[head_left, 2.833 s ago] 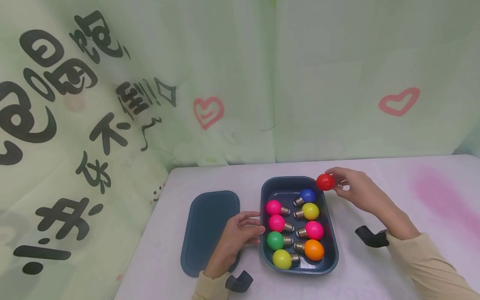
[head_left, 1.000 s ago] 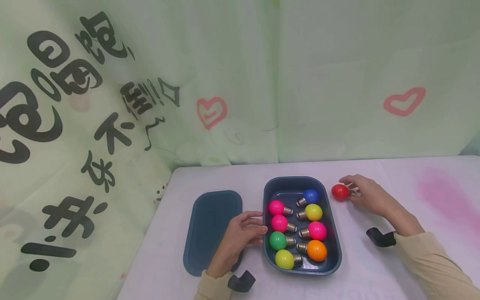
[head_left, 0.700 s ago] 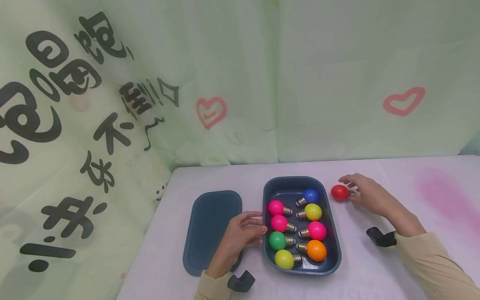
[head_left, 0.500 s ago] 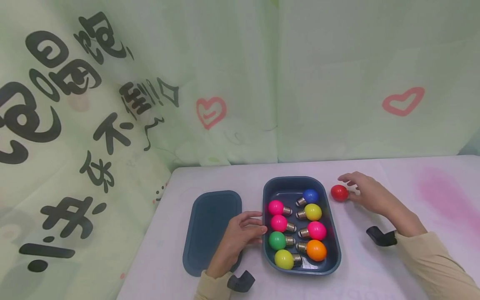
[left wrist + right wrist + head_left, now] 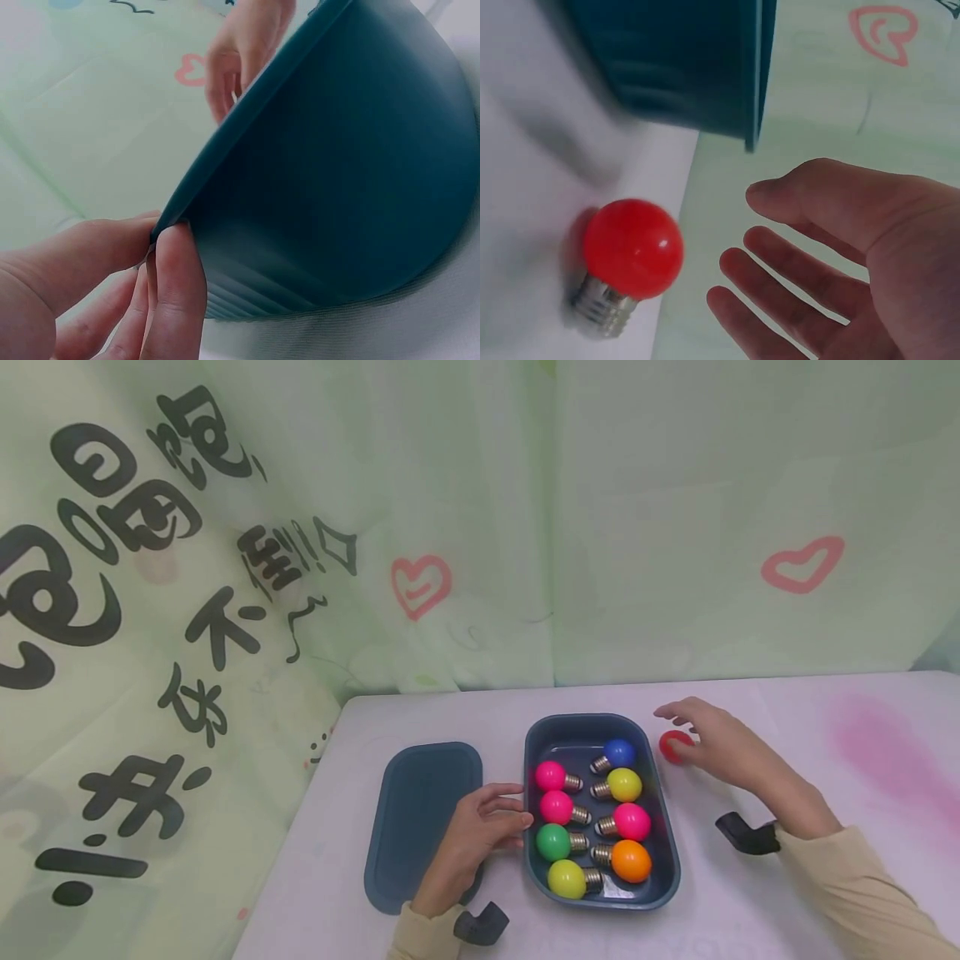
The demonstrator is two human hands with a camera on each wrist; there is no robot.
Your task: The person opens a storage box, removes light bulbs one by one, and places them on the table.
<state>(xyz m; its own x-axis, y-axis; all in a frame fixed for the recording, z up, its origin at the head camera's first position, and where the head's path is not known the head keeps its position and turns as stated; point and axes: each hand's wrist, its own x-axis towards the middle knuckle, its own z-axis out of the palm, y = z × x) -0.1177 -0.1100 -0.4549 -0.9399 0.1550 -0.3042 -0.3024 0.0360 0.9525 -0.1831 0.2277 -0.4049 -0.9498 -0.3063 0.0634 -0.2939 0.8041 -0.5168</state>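
Observation:
A dark blue plastic box stands mid-table, holding several coloured light bulbs with metal screw bases, among them a blue one and an orange one. At its left side my left hand pinches the rim between thumb and index finger, plain in the left wrist view. A red light bulb lies on the table just right of the box. Above it is my right hand, holding nothing, fingers spread apart from the bulb in the right wrist view. The head view shows the bulb partly covered by this hand.
A flat dark blue lid lies on the table left of the box, partly beneath my left forearm. The white-covered table meets a pale green curtain at the back and left.
My right hand carried the red bulb from the box's far right corner down to the table and let it go. The hand has since lifted and shifted left over it. The left hand stayed put.

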